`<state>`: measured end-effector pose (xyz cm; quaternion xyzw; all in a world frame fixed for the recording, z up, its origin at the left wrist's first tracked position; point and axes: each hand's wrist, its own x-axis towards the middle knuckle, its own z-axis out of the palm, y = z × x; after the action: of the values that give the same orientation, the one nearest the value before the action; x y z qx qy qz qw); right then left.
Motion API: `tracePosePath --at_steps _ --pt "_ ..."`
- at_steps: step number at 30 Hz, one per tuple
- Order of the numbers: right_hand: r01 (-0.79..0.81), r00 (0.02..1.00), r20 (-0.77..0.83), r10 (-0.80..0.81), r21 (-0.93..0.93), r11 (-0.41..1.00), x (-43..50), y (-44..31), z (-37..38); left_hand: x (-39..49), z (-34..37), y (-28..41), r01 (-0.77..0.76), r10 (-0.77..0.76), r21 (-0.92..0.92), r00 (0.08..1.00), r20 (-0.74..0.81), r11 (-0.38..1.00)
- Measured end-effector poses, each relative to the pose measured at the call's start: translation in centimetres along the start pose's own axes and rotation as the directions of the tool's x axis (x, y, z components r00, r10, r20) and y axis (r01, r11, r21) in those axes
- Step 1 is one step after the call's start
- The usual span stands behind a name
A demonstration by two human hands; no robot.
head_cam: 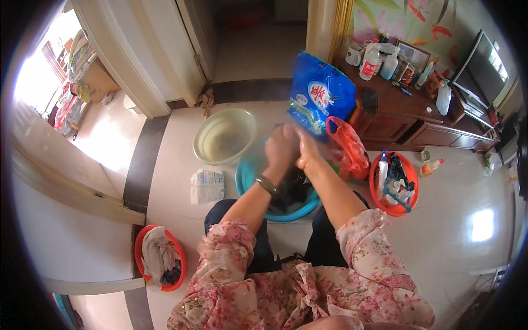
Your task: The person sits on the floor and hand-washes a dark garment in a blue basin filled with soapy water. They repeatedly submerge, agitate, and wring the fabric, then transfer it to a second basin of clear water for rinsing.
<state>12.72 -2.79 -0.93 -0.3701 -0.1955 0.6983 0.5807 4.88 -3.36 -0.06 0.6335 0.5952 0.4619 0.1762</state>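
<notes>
My left hand [279,152], with a dark bangle at the wrist, and my right hand [307,149] are pressed together above a turquoise plastic basin [293,217]. Both are blurred. A small dark patch shows at the left fingertips, but whether the hands grip anything between them is unclear. Dark wet cloth [293,192] lies in the basin under my wrists. The basin stands on the floor between my knees, its far side partly hidden by my hands. Just beyond my right hand stands a blue printed detergent bag [321,93].
A pale green basin [200,142] sits beyond a white printed packet [207,187]. To the right are a red plastic bag [350,144], an orange-red basin [413,173] of bottles and a wooden cabinet [383,123]. A red basin [181,260] of clothes stands at left.
</notes>
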Motion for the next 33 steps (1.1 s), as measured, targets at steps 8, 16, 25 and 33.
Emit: tracePosePath --at_steps 8,16,25,33 --pt "-0.066 0.99 -0.125 0.069 0.035 0.997 0.4 0.7 -0.4 0.6 -0.8 1.2 0.071 -0.075 -0.098 0.996 -0.041 0.993" --pt "-0.064 0.998 0.02 0.061 0.258 0.964 -0.4 -1.2 0.7 -1.1 -1.9 3.3 -0.084 0.085 -0.048 0.996 0.032 0.995" --pt "-0.064 0.977 0.213 0.013 0.235 0.97 -2.1 -3.4 1.2 4.6 -3.1 -2.8 0.661 -0.202 -0.745 0.72 0.664 -0.091" --pt "-0.129 0.958 0.278 0.07 0.203 0.971 -0.5 -2.7 -1.0 4.5 -4.9 -3.1 0.508 -0.166 -0.677 0.847 0.505 0.533"
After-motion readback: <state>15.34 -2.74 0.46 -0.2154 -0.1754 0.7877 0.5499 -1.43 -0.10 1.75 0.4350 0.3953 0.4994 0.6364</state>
